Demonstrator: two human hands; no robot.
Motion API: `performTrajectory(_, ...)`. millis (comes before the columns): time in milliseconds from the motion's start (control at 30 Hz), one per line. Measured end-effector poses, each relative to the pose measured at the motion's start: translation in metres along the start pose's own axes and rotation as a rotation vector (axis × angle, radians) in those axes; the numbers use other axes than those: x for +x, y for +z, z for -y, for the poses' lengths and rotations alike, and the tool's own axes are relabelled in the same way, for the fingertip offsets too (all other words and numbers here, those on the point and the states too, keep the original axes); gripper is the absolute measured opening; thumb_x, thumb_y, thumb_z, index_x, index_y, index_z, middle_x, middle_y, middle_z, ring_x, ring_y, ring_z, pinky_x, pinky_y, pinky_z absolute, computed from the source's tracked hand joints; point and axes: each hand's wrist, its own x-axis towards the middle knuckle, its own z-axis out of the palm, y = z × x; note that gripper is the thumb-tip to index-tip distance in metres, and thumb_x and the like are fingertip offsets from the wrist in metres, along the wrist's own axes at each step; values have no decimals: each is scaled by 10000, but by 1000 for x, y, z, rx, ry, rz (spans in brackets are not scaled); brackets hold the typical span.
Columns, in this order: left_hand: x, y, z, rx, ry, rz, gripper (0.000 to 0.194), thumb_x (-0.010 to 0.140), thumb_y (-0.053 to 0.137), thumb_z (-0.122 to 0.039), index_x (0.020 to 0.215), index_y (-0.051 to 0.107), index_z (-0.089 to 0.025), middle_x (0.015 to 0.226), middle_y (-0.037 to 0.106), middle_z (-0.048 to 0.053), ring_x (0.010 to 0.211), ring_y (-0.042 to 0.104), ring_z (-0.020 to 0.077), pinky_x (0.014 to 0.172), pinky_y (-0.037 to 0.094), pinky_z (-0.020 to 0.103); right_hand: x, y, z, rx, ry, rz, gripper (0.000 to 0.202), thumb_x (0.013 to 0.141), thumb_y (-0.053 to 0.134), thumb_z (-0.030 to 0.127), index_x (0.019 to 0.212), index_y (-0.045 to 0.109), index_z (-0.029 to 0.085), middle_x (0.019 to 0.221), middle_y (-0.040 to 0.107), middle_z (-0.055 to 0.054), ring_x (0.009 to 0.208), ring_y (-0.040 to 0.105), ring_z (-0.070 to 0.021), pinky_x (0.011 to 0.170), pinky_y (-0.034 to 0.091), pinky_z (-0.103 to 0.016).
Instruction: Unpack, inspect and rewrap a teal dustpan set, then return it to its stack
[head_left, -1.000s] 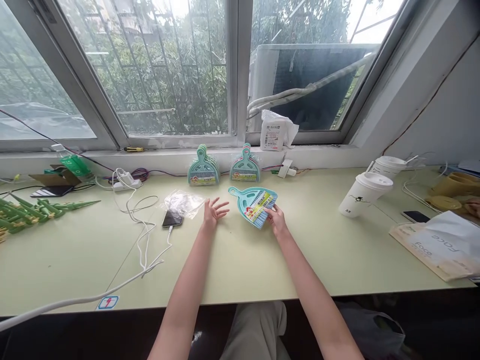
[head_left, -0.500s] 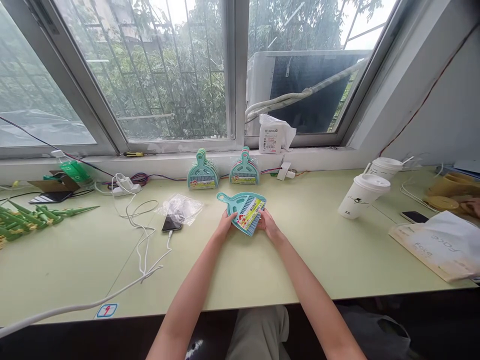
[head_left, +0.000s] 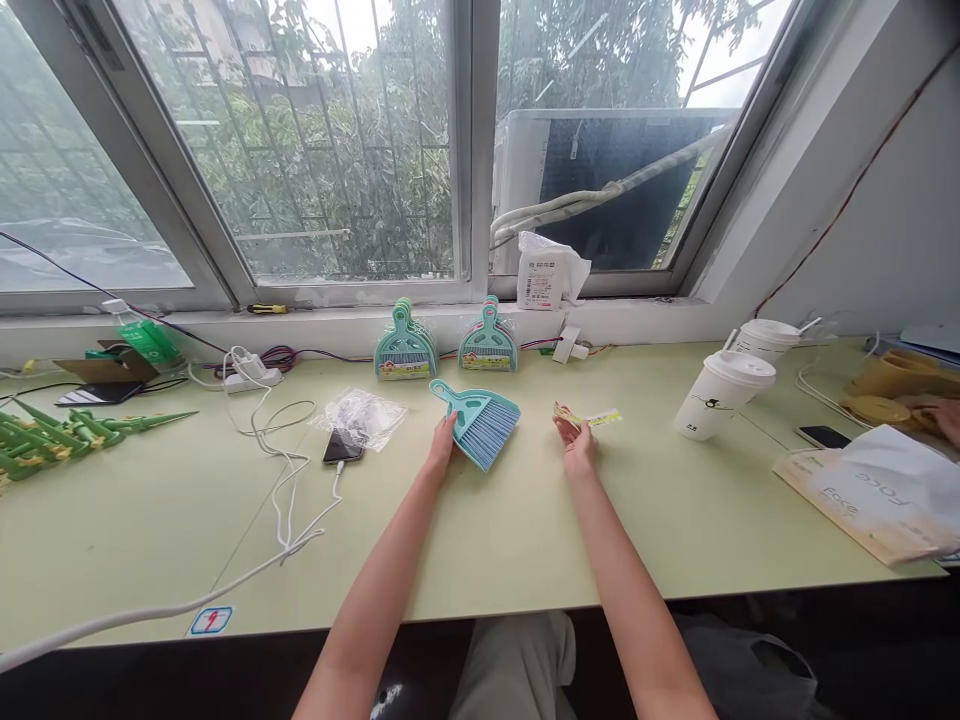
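Pale green worktop (head_left: 487, 530) under a wide window, teal mini brush set in hand.

The worktop runs along a sill beneath big panes with trees outside; two more packaged sets (head_left: 406, 345) lean against the sill, a phone (head_left: 343, 446) on a white cable lies left, two lidded paper cups (head_left: 722, 393) stand right. The small dustpan and brush (head_left: 480, 420) is teal with blue bristles, lying flat near the worktop's middle. The left hand (head_left: 442, 447) curls lightly against its near edge, touching it. The right hand (head_left: 577, 445), well apart from it, pinches a yellow-green label strip (head_left: 596, 418) between fingertips.
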Motion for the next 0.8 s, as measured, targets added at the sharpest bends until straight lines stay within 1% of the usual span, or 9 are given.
performTrajectory(67, -1, 2, 1, 24, 54, 24, 473, 808, 498, -601, 963, 600, -166, 855, 639, 58, 770, 595, 179, 723, 477, 296, -4, 1, 3, -41, 43, 80, 297, 844, 460, 464, 750, 569, 206, 742, 715, -52, 709, 709, -158, 628, 578, -278)
performTrajectory(133, -3, 6, 0, 74, 119, 62, 461, 814, 500, -579, 953, 623, -158, 918, 652, 69, 852, 594, 194, 808, 457, 306, -19, 8, 3, -227, 35, 206, 380, 859, 404, 519, 836, 608, 200, 823, 718, -73, 707, 697, -172, 603, 556, -298)
performTrajectory(167, -5, 8, 0, 107, 147, 82, 455, 818, 500, -570, 944, 633, -154, 939, 656, 74, 880, 589, 200, 838, 445, 309, -28, 14, 1, -364, -17, 268, 409, 864, 386, 531, 888, 627, 201, 861, 716, -76, 692, 684, -176, 590, 539, -305)
performTrajectory(200, -7, 11, 0, 141, 167, 100, 451, 820, 498, -565, 931, 640, -152, 946, 658, 75, 892, 584, 203, 853, 437, 311, -39, 19, -1, -527, -112, 311, 403, 865, 391, 527, 908, 639, 213, 872, 710, -70, 677, 665, -183, 588, 524, -316)
performTrajectory(233, -10, 13, 0, 173, 181, 119, 447, 824, 494, -562, 916, 644, -152, 944, 660, 76, 892, 579, 205, 857, 433, 313, -50, 24, -3, -686, -267, 363, 386, 870, 400, 518, 902, 652, 227, 885, 705, -63, 727, 653, -190, 640, 517, -324)
performTrajectory(333, -18, 21, 1, 229, 216, 177, 436, 840, 470, -552, 894, 650, -159, 940, 661, 71, 877, 567, 201, 846, 434, 313, -74, 34, -11, -1025, -738, 542, 315, 887, 438, 467, 905, 668, 253, 987, 670, -78, 988, 569, -240, 829, 460, -360)
performTrajectory(400, -22, 25, 3, 242, 235, 199, 426, 849, 458, -543, 881, 652, -165, 936, 660, 66, 869, 563, 194, 849, 433, 307, -80, 35, -14, -1174, -908, 613, 274, 900, 443, 421, 949, 655, 254, 1006, 644, -93, 1018, 523, -256, 861, 427, -375)
performTrajectory(600, -26, 29, -1, 209, 272, 320, 427, 848, 455, -542, 842, 645, -159, 889, 651, 56, 822, 551, 183, 825, 426, 297, -74, 33, -15, -1371, -997, 564, 295, 943, 328, 335, 835, 576, 219, 887, 589, -97, 901, 500, -255, 802, 406, -376)
performTrajectory(800, -30, 32, -10, 198, 285, 338, 467, 832, 459, -590, 764, 605, -152, 781, 610, 40, 730, 510, 167, 725, 417, 281, -74, 37, -13, -1228, -947, 513, 262, 925, 321, 330, 775, 512, 233, 852, 564, -62, 875, 497, -228, 816, 392, -354)
